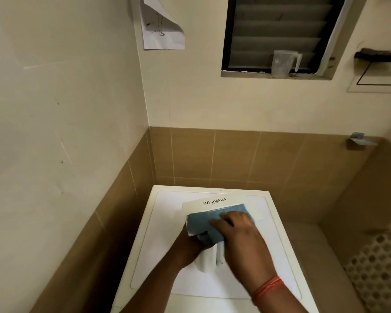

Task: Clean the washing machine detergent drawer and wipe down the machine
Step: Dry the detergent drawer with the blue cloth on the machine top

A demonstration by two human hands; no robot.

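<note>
The drawer (209, 236) is held above the top of the washer (158, 233), its long axis running away from the person: the front panel with the brand name is the far end, slightly raised, and the white body reaches back toward the person. The left hand (190, 249) grasps the drawer from the left and underneath, about midway along; its fingers are mostly hidden beneath it. Just beyond that grip, a blue cloth (212, 222) is draped over the drawer behind the front panel. The right hand (237, 227) lies on top of the cloth, fingers fairly flat and pointing left, pressing it onto the drawer. An orange band (268, 290) sits on the right wrist. A clear jug (282, 63) stands on the window ledge, far beyond the hands.
</note>
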